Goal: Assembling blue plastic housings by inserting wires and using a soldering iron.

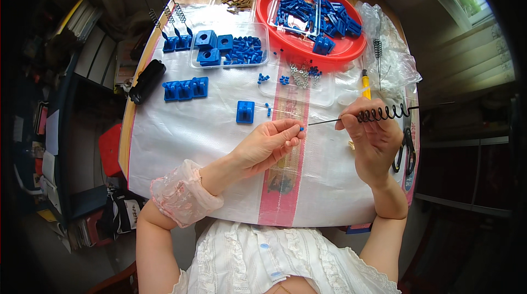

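Over the middle of the table, my left hand (262,144) pinches a small blue bead-like piece (301,129) between thumb and fingertips. To its right, my right hand (377,148) is closed on a black coiled spring wire (387,112) with straight ends. The wire's thin left end points at the blue piece; a narrow gap seems to lie between them. A square blue base (245,112) sits just beyond my left hand, with a few tiny blue pieces (268,110) beside it.
Beyond my hands are a clear tray (192,63) of blue blocks and a red basin (359,52) of blue parts. Blue bases (185,90) and upright springs (177,13) stand left, near a black case (147,81). Scissors (407,151) and a yellow-handled tool (365,82) lie right.
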A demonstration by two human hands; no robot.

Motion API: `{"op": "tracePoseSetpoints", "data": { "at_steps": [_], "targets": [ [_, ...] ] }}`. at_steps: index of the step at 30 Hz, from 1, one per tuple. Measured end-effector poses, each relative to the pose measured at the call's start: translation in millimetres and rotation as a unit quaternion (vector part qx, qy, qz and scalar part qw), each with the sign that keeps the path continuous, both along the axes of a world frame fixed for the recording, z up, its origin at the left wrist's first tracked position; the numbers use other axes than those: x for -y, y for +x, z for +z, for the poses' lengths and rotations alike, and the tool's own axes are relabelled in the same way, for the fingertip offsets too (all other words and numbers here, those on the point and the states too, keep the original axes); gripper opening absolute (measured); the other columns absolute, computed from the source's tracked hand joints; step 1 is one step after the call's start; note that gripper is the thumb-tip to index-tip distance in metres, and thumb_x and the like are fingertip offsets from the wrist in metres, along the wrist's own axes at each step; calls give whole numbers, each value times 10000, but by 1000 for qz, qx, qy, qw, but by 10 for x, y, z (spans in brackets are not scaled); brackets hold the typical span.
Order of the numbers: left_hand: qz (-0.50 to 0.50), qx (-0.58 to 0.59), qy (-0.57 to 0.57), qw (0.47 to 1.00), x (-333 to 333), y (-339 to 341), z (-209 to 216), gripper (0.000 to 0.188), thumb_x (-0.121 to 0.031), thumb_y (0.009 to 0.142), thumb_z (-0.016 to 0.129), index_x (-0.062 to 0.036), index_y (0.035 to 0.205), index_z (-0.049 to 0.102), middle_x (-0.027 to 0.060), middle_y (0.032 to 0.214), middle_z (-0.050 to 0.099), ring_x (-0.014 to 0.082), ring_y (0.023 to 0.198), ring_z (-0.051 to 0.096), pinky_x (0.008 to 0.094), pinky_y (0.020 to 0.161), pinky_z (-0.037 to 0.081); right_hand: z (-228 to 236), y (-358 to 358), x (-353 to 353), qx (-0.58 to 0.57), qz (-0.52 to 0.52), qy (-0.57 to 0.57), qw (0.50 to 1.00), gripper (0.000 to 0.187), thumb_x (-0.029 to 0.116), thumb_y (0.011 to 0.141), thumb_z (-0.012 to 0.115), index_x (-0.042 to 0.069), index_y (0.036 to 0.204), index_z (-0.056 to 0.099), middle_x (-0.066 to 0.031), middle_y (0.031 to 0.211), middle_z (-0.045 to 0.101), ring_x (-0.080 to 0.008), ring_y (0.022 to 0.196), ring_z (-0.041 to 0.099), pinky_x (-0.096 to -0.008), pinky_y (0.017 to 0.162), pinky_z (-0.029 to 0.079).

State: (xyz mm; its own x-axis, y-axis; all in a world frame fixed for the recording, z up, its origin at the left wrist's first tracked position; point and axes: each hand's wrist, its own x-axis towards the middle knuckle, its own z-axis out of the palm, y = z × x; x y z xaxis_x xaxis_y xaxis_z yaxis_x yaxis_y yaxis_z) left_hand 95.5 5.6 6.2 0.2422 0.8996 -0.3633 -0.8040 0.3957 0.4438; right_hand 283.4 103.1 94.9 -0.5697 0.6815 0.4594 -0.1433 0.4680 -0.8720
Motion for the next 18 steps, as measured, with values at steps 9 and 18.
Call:
{"op": "tracePoseSetpoints", "data": {
  "at_steps": [9,18],
  "targets": [
    [-26,20,-1,999,2,-2,-110,186,-252,1056,625,-75,1106,653,-32,973,630,18,806,573,154,740,513,-76,-58,4,14,2,25,1000,53,-44,927,727,-29,957,686,-64,822,684,-135,734,604,-278,661,474],
    [-31,15,13,999,-2,-4,-93,175,-268,1051,635,-99,1064,678,-62,928,574,24,791,497,171,664,430,-138,-57,-11,35,3,45,998,80,-29,912,750,-20,961,688,-53,813,673,-110,703,586,-258,630,459]
  ]
}}
